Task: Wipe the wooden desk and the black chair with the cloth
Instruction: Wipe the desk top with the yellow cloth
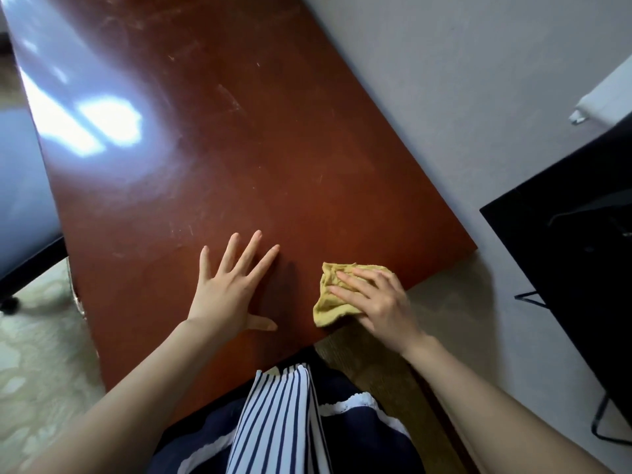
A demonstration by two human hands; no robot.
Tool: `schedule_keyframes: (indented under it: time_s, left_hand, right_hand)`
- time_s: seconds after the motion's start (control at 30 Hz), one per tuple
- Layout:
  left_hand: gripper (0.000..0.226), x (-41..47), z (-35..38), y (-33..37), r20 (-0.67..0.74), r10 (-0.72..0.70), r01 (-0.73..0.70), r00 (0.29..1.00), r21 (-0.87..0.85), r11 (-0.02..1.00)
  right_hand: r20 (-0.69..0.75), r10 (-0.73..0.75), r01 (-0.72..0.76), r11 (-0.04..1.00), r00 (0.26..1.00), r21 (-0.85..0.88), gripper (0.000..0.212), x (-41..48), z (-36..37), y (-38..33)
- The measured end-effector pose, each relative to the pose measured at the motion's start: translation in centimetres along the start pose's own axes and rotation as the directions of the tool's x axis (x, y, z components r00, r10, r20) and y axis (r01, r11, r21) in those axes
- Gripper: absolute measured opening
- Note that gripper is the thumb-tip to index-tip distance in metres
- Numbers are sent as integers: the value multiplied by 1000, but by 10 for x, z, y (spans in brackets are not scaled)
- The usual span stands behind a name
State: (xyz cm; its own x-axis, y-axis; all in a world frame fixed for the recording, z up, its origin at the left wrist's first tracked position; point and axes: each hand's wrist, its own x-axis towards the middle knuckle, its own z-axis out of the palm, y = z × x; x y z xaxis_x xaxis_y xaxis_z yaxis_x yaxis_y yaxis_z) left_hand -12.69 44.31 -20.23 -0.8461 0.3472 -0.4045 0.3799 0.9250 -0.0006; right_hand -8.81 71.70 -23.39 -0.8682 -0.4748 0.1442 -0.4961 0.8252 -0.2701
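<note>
- Yellow cloth: crumpled on the wooden desk, at its near right corner.
- Right hand: on top, fingers extended, pressing the cloth flat, not clenched.
- Left hand: just beside, palm down, fingers spread on bare wood.
- Step: desk wipe, probably early; smears show across the far top.
- Next: long outward strokes, steady pressure.
- Black furniture at right may be the chair; can't confirm.

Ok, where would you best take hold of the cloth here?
The cloth lies bunched on the desk near its corner, with the right hand pressing on its right half with straight fingers. Probably best to pinch the raised folds of the uncovered left half, coming from above and from the left.
</note>
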Motion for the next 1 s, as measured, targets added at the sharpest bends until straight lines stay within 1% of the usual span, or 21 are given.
schedule_keyframes:
  time_s: [0.13, 0.2, 0.3, 0.37, 0.43, 0.5, 0.53, 0.57, 0.63, 0.83, 0.9, 1.0]
  left_hand:
    - [135, -19, 14, -20, 34, -128, 130, 991, -62, 990]
    - [136, -28, 21, -29, 42, -179, 183, 983, -101, 978]
    - [139, -41, 29, -40, 39, -259, 262, 965, -182, 948]
    - [141, -49, 33, -45, 67, -332, 339, 941, -215, 916]
    - [143, -55, 37, -49, 105, -405, 418, 908, -224, 880]
    - [142, -60, 40, -51, 144, -438, 460, 887, -223, 859]
    - [142, -62, 42, -51, 158, -444, 470, 882, -224, 854]
    - [141, -63, 43, -51, 167, -447, 476, 879, -230, 849]
    - [140, -65, 45, -51, 182, -456, 489, 871, -259, 833]
    - [140, -64, 43, -50, 181, -462, 493, 868, -205, 846]
    - [139, -64, 42, -49, 181, -462, 492, 868, -192, 849]
    - [139, -64, 40, -48, 184, -462, 492, 867, -176, 853]
  right_hand:
    - [21, 86, -86, 996, 996, -26, 56, 28, -8, 24]
    - [14, 218, -218, 976, 976, -18, 56, 48, -12, 37]
    - [0, 440, -440, 898, 898, 16, 46, 85, -14, 55]
    - [-30, 547, -546, 837, 837, 29, 42, 111, -11, 61]
    - [-49, 630, -630, 776, 775, 20, 41, 134, -5, 58]
    - [-23, 695, -695, 719, 719, 0, 42, 152, 2, 48]
    - [4, 706, -706, 708, 708, -8, 43, 160, 7, 41]
    - [31, 702, -702, 712, 711, -15, 45, 165, 11, 34]
    - [70, 654, -653, 756, 753, -32, 47, 173, 18, 15]
    - [80, 451, -449, 892, 889, -43, 51, 162, 36, -49]
    - [120, 343, -342, 939, 932, -26, 53, 149, 38, -67]
    - [186, 122, -135, 989, 975, 56, 52, 122, 36, -85]
